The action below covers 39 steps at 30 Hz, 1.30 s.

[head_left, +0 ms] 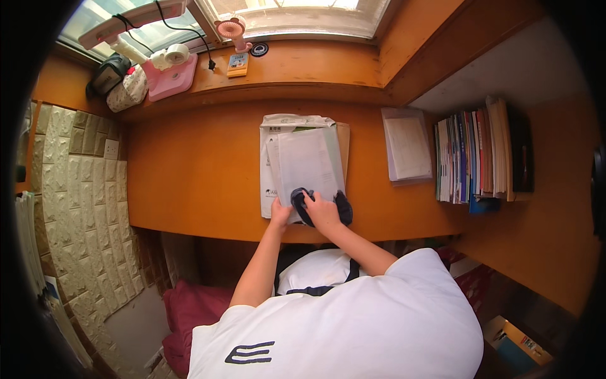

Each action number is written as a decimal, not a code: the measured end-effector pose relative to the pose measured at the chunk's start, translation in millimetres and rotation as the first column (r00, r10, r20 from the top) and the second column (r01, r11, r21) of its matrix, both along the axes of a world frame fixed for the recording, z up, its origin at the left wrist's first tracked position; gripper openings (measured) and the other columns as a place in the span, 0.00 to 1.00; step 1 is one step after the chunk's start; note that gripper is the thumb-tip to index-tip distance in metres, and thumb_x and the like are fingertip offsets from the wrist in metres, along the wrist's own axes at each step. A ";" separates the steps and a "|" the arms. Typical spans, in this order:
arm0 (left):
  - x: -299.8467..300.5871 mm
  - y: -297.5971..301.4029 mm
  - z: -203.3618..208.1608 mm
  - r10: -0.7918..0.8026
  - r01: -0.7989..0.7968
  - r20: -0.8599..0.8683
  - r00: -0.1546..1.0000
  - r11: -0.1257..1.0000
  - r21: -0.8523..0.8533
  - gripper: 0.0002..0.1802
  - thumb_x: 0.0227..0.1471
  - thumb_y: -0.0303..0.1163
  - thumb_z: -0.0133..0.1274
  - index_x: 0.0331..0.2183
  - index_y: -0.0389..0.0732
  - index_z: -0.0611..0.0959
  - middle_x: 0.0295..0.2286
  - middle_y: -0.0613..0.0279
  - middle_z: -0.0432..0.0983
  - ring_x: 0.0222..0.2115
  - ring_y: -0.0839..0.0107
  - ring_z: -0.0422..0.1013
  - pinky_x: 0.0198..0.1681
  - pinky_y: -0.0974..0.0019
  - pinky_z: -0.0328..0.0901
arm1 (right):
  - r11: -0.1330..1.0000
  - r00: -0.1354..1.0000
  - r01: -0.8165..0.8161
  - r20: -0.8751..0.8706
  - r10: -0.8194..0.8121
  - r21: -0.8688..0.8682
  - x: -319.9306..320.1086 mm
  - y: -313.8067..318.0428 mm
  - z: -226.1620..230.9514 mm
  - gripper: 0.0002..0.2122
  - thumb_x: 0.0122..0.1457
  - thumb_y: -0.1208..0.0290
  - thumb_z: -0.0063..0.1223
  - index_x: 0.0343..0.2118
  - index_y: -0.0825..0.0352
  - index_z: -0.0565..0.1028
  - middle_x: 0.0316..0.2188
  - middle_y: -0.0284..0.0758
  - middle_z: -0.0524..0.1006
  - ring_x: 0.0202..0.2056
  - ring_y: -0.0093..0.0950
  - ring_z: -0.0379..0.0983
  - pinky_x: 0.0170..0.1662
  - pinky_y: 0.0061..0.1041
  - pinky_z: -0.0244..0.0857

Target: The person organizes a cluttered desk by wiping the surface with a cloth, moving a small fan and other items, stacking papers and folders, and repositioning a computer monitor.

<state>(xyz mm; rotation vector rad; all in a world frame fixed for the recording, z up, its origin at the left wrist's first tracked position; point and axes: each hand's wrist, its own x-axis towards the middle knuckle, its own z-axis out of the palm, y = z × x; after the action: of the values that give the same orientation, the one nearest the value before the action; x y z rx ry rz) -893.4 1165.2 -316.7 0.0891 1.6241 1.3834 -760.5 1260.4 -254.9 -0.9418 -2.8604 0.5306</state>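
A stack of papers in a clear sleeve (306, 155) lies on a white printed plastic mailer bag (270, 170) on the desk. My right hand (323, 213) is closed on a dark cloth (343, 208), bunched over the stack's near end; part of it shows on either side of the hand. At the near left corner of the stack is my left hand (281, 211), its thumb up along the paper edge. The left fingers are mostly hidden, so their grip is unclear.
The orange-brown wooden desk (196, 170) ends just before my body. A clear-sleeved booklet (408, 145) and a row of books (473, 155) stand to the right. On the window ledge are a pink lamp (172, 77), a small pink fan (232, 30) and a yellow-and-white box (238, 64).
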 end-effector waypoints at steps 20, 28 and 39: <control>60.5 29.7 159.7 -0.660 0.370 -0.747 -0.078 0.677 -0.637 0.32 0.48 0.24 0.52 0.55 0.40 0.64 0.55 0.44 0.58 0.51 0.49 0.63 0.46 0.57 0.65 | 0.726 0.733 0.673 0.259 -0.629 -0.142 208.9 72.3 51.9 0.17 0.58 0.61 0.49 0.47 0.64 0.73 0.38 0.45 0.74 0.40 0.44 0.71 0.42 0.37 0.65; 72.2 3.0 96.6 -0.465 0.131 -0.773 0.431 0.880 -0.457 0.36 0.46 0.33 0.58 0.54 0.33 0.62 0.54 0.40 0.51 0.54 0.48 0.53 0.54 0.54 0.54 | 0.730 0.772 0.592 -0.023 -0.636 -0.341 180.8 71.1 51.6 0.19 0.59 0.61 0.47 0.52 0.58 0.67 0.44 0.43 0.71 0.44 0.46 0.69 0.43 0.39 0.65; 22.4 16.9 12.2 -0.126 0.079 -0.224 0.966 0.975 -0.207 0.13 0.49 0.34 0.59 0.32 0.34 0.79 0.24 0.63 0.75 0.22 0.76 0.70 0.23 0.72 0.64 | 1.000 0.952 0.010 -0.307 -0.019 -0.029 17.8 35.1 41.9 0.21 0.50 0.70 0.56 0.49 0.52 0.72 0.34 0.40 0.68 0.28 0.36 0.72 0.28 0.31 0.67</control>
<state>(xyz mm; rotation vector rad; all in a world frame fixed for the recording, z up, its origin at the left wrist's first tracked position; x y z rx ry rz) -871.0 1182.1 -304.5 0.2253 1.9188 1.1600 -742.7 1295.4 -213.0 -0.8024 -2.5720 0.6525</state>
